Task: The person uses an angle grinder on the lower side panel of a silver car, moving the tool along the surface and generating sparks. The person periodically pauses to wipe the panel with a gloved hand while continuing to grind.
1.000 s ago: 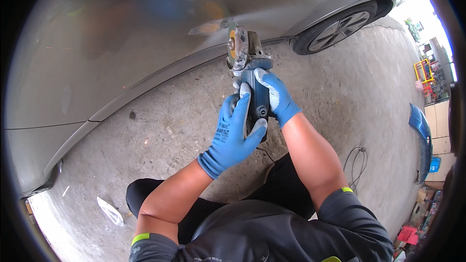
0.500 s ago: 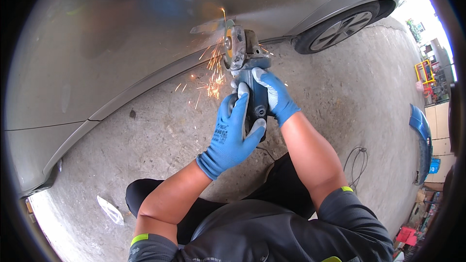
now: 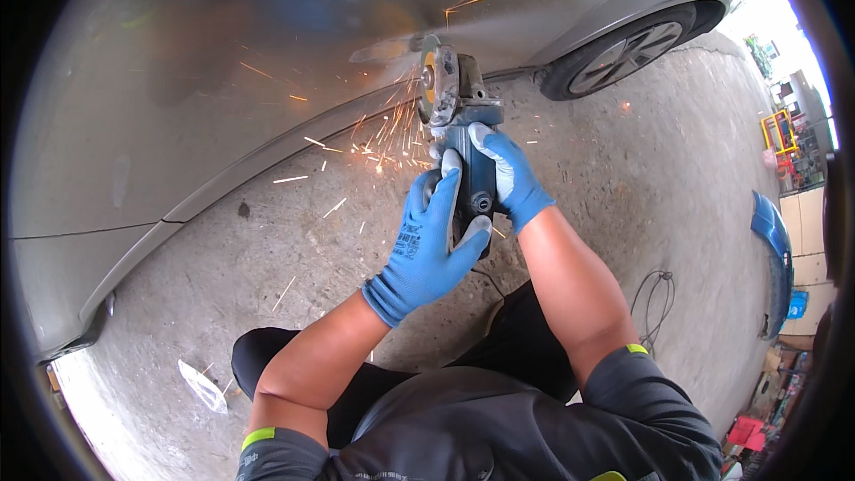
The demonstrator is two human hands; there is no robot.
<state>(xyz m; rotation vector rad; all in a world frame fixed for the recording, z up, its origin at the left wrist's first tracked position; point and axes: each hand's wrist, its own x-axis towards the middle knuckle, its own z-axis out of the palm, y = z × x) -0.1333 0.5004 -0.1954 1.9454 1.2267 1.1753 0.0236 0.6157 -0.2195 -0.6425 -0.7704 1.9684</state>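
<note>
Both my gloved hands are closed around an angle grinder (image 3: pixel 477 160), its body pointing away from me. My left hand (image 3: pixel 426 240), in a blue glove with pale fingertips, wraps the rear of the body from the left. Further forward, my right hand (image 3: pixel 511 171) grips its right side near the head. The grinder's disc (image 3: pixel 431 62) stands on edge at the lower side of a grey-beige car body (image 3: pixel 223 80), beside a bare scraped patch (image 3: pixel 381 53). Orange sparks (image 3: pixel 387 142) spray down and left from the disc. The exact contact point is hidden behind the guard.
A car wheel (image 3: pixel 623 62) stands at the upper right. On the concrete floor (image 3: pixel 579 151) lie a coiled cable (image 3: pixel 656 307) at right and a clear plastic piece (image 3: pixel 203 387) at left. A blue bumper-like panel (image 3: pixel 771 254) and assorted gear line the far right.
The grinder and both hands have shifted slightly to the right, with the disc a little lower. Sparks now scatter more widely, some reaching across the car panel and floor.
</note>
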